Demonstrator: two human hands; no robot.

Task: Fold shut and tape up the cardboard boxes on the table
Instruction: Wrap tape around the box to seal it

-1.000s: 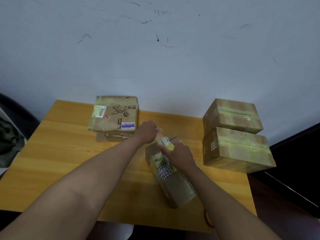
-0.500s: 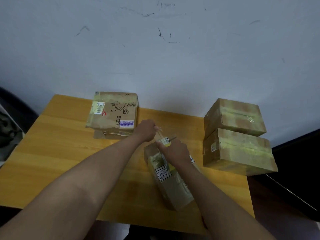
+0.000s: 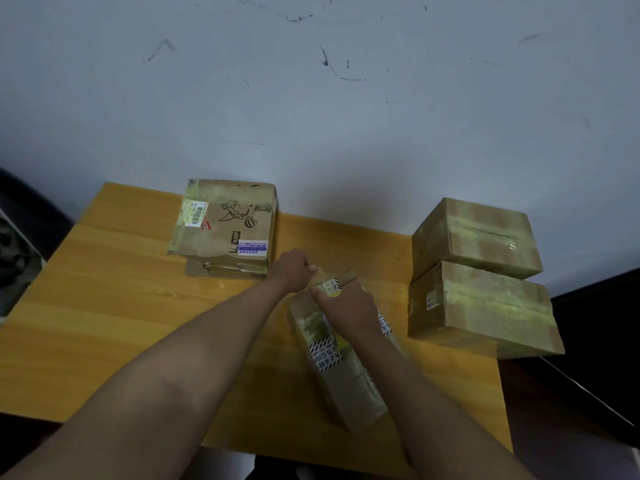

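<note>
Pressing down on long box [image 3: 341,372] under right hand [image 3: 349,308], left hand [image 3: 291,270] fisted just beyond, contents unclear

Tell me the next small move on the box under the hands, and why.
Probably draw the left hand farther past the far end, pulling the tape strip taut, while the right hand presses it onto the narrow box: the strip still stands off the cardboard there.

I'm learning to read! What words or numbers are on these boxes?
Box with the cartoon drawing: bold sideways letters, too blurred to read.
Its barcode sticker and blue sticker: too small.
Striped label on the box under the hands: Chinese characters, blurred.
Small label on the lower right box: too small.
</note>
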